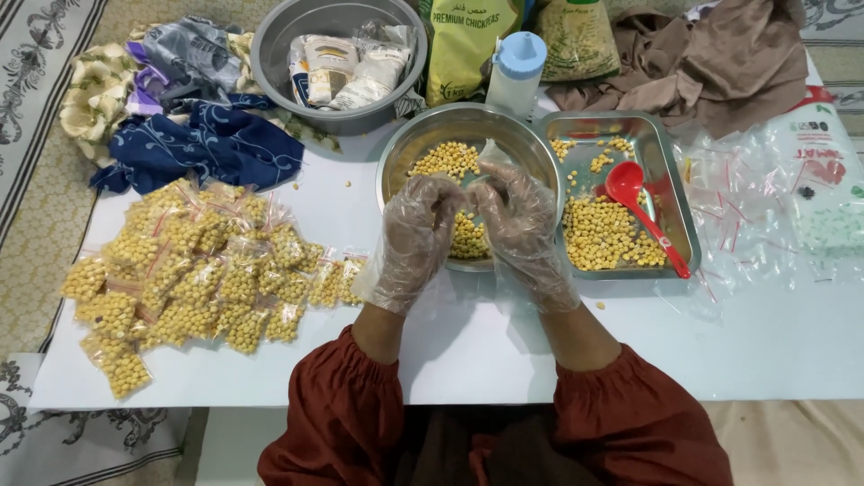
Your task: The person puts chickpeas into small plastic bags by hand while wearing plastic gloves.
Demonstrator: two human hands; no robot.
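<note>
Far left: heap of filled chickpea packets (193, 274) on the white table (774, 342). My left hand (416, 236), gloved, fingers curled in narrow, pinching one edge of a small clear bag (475, 229) w/ chickpeas, over the round steel bowl (423, 139). Right hand (522, 225) curled tight too, gripping the bag's other side. Right of that: steel tray (679, 202), red spoon (634, 202) lying in it.

Gloved left hand (416, 236) and right hand (520, 227) meet, fingers curled together.
</note>
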